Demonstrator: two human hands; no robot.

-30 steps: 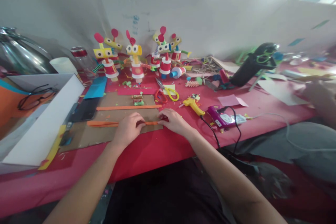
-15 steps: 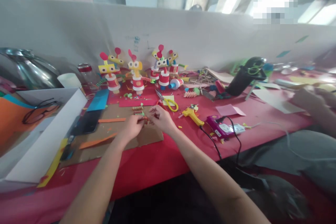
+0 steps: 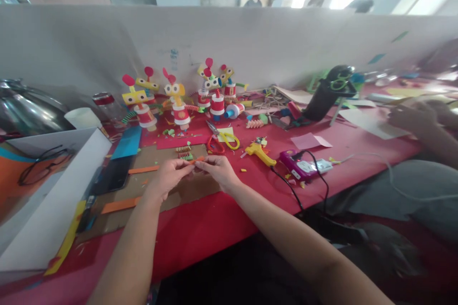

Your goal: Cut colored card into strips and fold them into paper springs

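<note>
Between the fingertips of both hands is a small piece of orange paper, mostly covered by the fingers. My left hand pinches one side of it and my right hand the other, just above a sheet of brown cardboard. Two folded paper springs lie right behind the fingers. To the left, orange paper strips rest on the cardboard. Scissors with red and yellow handles lie beyond my right hand, and a yellow glue gun is to its right.
Several paper-cup figures stand along the white partition. A white box with glasses inside and a phone are at left. A purple power strip, its cables and a black holder occupy the right. Another person's hand is farther right.
My fingers have shifted around the orange paper, and both hands now pinch it closely together. The camera view has turned slightly right. The other person's hands have moved a little.
</note>
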